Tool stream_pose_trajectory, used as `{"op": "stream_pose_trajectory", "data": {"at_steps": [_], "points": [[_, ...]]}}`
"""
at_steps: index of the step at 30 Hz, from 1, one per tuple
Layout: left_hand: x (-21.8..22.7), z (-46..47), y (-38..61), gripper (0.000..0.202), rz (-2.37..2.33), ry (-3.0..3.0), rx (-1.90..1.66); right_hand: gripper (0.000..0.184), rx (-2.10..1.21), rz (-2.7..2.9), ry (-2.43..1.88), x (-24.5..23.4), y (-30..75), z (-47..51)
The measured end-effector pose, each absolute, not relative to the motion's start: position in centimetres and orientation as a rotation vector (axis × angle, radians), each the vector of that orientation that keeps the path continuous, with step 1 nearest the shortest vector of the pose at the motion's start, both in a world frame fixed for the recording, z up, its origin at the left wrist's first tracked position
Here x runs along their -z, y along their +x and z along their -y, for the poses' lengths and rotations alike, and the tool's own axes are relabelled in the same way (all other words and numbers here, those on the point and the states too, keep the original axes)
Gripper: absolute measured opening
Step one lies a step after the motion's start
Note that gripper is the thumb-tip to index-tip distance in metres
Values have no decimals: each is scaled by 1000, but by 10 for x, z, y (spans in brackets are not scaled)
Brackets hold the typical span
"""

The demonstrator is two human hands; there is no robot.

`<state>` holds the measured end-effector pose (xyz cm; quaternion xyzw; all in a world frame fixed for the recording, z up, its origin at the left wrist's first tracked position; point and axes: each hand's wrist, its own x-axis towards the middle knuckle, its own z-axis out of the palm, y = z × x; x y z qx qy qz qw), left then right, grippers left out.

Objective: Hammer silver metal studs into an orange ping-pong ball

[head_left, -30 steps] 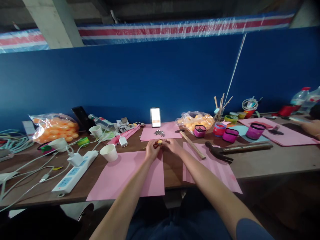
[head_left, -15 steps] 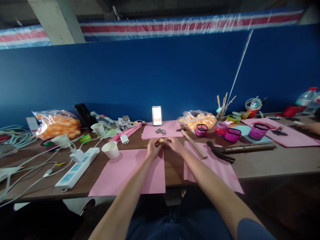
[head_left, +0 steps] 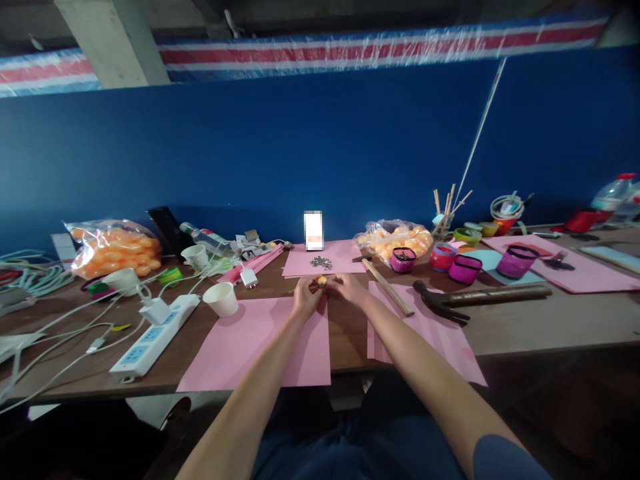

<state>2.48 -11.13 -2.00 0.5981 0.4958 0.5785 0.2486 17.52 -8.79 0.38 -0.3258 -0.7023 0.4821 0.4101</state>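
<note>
In the head view my left hand (head_left: 306, 295) and my right hand (head_left: 347, 289) meet over the middle of the table. The fingers of both are closed round a small yellowish piece (head_left: 323, 281) with brown about it; it is too small to tell its kind. Just beyond the fingertips, a little heap of shiny metal bits (head_left: 321, 263) lies on a pink sheet (head_left: 345, 249). A second pink sheet (head_left: 260, 347) is under my left wrist. To the right of my right hand lies a wooden-handled hammer (head_left: 387, 287).
A claw hammer (head_left: 450, 303) lies at right, near purple fabric cups (head_left: 465, 269). Bags of orange plastic balls (head_left: 117, 247) stand left and right. A white paper cup (head_left: 221, 300), a power strip (head_left: 156, 340) and loose cables occupy the left. A lit phone (head_left: 314, 231) stands behind.
My hands have hardly moved and keep hold of the small piece. At the far right edge another person's hand has gone from view, and a pale flat object now shows there.
</note>
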Motion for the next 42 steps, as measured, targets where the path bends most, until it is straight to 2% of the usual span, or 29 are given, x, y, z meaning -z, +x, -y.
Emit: {"op": "stream_pose_trajectory", "data": {"at_steps": [42], "points": [[12,117,28,42,-1409,1556,-1477,26,-1221,1665,-959,-21,173,105]]}}
